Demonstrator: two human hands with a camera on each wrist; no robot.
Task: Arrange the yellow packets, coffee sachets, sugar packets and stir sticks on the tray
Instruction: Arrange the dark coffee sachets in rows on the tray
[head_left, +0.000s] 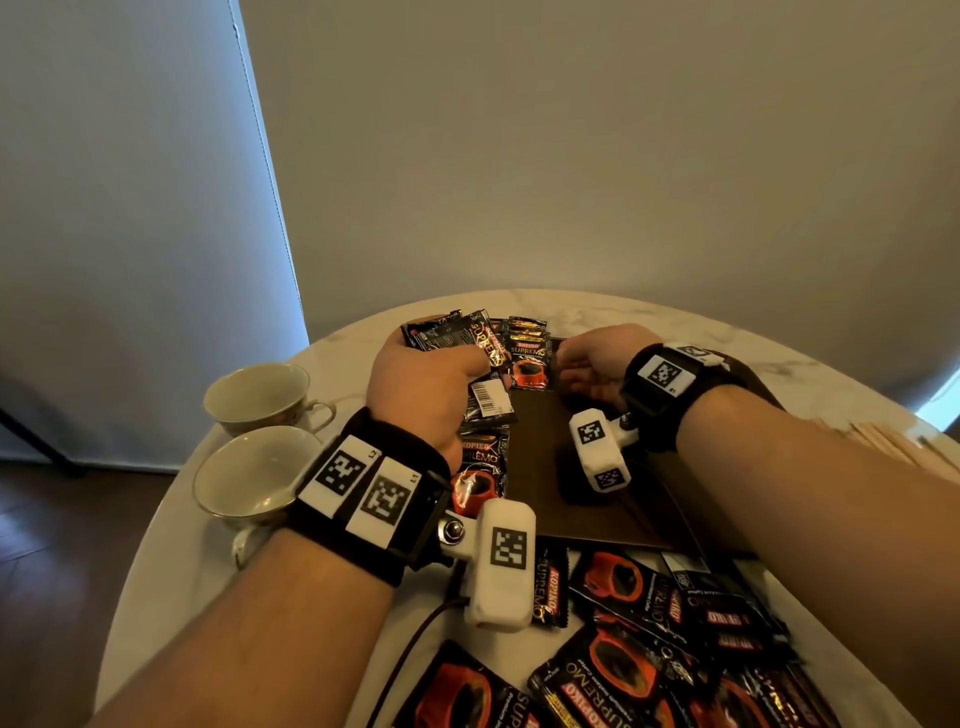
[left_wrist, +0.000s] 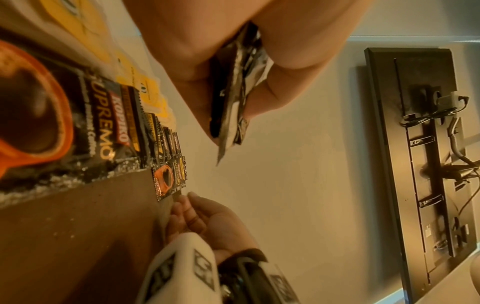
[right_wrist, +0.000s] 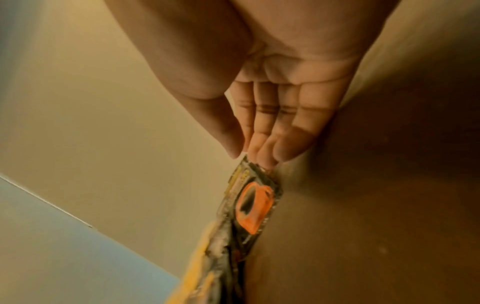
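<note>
A dark brown tray (head_left: 571, 499) lies on the round marble table. A row of black Kopiko coffee sachets (left_wrist: 166, 144) runs along the tray's left side, overlapping one another. My left hand (head_left: 441, 374) hovers over that row and grips a stack of coffee sachets (left_wrist: 233, 92) between thumb and fingers. My right hand (right_wrist: 249, 156) reaches to the far end of the row with straight fingers. Its fingertips (right_wrist: 267, 162) touch the top edge of the last sachet (right_wrist: 254, 205), which lies flat on the tray. Yellow packets (left_wrist: 85, 26) lie beyond the sachet row.
Many loose coffee sachets (head_left: 649, 649) are piled on the table in front of the tray. Wooden stir sticks (head_left: 883, 439) lie at the right, partly hidden by my forearm. Two empty cups (head_left: 260, 395) (head_left: 249, 478) stand at the left, near the table's edge.
</note>
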